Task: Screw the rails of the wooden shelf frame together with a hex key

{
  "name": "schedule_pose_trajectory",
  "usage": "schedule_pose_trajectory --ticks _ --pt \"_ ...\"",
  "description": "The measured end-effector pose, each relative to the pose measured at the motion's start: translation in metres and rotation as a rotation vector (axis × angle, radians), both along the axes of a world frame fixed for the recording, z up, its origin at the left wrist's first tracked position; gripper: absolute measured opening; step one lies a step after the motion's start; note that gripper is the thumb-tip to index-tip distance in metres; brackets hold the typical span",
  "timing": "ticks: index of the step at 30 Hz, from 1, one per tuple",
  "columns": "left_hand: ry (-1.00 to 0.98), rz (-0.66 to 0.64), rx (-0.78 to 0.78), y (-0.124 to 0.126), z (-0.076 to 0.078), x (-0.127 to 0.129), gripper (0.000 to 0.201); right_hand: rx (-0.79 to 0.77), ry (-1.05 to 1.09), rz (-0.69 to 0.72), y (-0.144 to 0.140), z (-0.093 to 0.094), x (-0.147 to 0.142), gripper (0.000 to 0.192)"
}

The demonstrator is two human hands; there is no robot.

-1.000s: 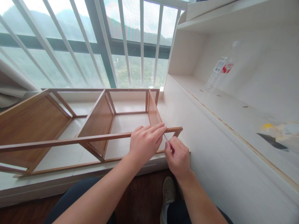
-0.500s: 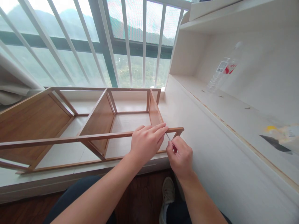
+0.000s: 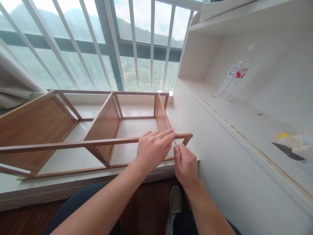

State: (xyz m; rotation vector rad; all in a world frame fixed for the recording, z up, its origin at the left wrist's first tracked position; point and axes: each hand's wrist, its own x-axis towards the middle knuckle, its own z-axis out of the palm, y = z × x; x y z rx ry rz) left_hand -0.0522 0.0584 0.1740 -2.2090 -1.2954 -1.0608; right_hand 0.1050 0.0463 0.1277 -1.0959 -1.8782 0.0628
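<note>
A brown wooden shelf frame (image 3: 102,142) lies on its side on the white window ledge. My left hand (image 3: 153,147) is closed over its near rail close to the right end, fingers together and pointing right; the thumb is hidden. My right hand (image 3: 186,163) is closed, just below and right of that rail. From its fingers a thin metal tool (image 3: 174,142) slants up to the rail by my left fingertips. The tool's handle end is hidden in the fist, so I cannot tell its exact kind. A shelf panel (image 3: 162,112) meets the rail there.
A barred window (image 3: 144,49) stands behind the frame. On the right, a white shelf unit (image 3: 244,137) holds a clear plastic bottle (image 3: 236,75), small slivers and a plastic bag (image 3: 300,140). A grey curtain (image 3: 17,85) hangs at left. My shoe (image 3: 175,199) is on the dark floor.
My right hand has turned and shifted slightly left and up, with its thumb now along the tool. My left hand stays in place on the rail.
</note>
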Motion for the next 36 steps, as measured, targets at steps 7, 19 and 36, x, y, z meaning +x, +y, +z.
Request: schedule_pose_trajectory --ticks 7,19,36 --pt "-0.002 0.011 0.015 0.001 -0.001 0.0 0.021 -0.226 0.161 0.109 -0.001 -0.01 -0.004 0.042" --pt "-0.018 0.005 -0.038 0.0 0.0 0.001 0.022 -0.809 1.222 0.586 -0.019 0.002 -0.04 0.054" --pt "-0.009 -0.023 -0.06 -0.002 0.0 -0.001 0.021 -0.972 1.467 0.867 -0.03 0.013 -0.044 0.045"
